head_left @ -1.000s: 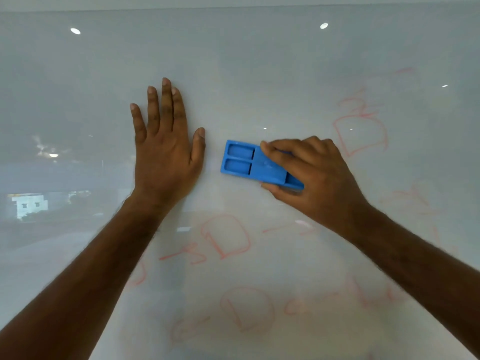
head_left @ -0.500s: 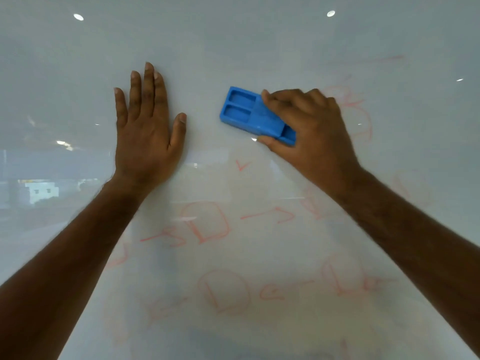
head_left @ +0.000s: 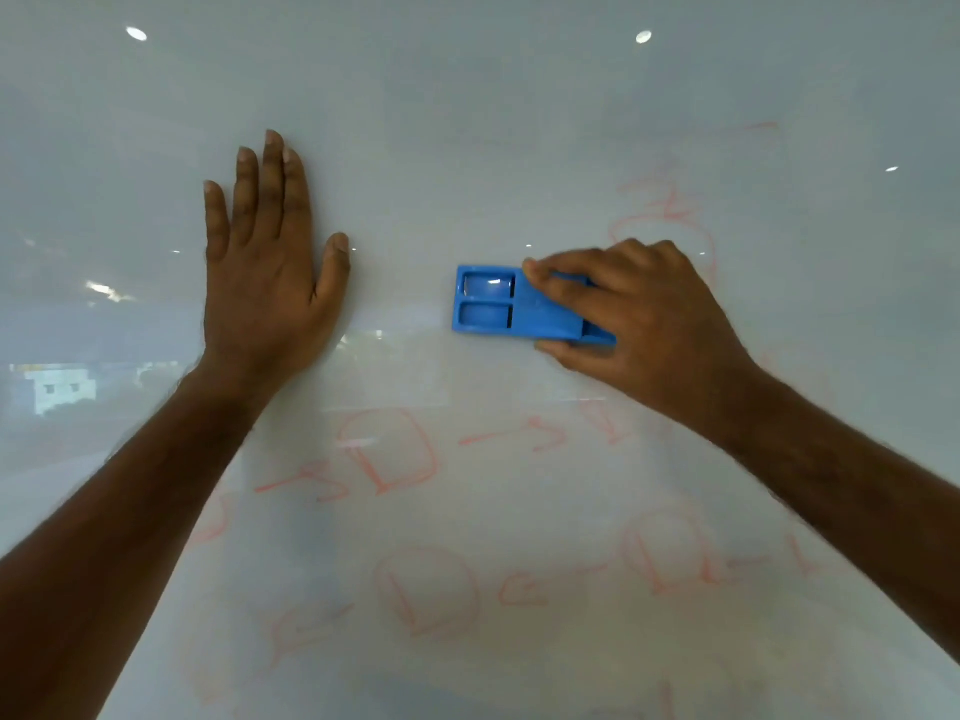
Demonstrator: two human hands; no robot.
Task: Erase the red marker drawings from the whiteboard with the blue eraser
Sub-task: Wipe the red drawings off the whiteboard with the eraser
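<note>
The glossy whiteboard [head_left: 467, 122] fills the head view. My right hand [head_left: 639, 314] grips the blue eraser [head_left: 498, 309] by its right end and holds it flat against the board, right of centre. My left hand [head_left: 265, 283] lies flat on the board with straight fingers, well left of the eraser. Faint red marker drawings [head_left: 395, 454] run below both hands: boxes, arrows and letters. More red drawings [head_left: 670, 220] sit above my right hand, partly smeared.
Ceiling lights [head_left: 644, 37] and a window scene [head_left: 62, 389] reflect in the board. The upper left of the board shows no red marks.
My right hand slid the eraser up and then back down and to the right. A small red mark below it is gone. My left hand stayed flat on the board.
</note>
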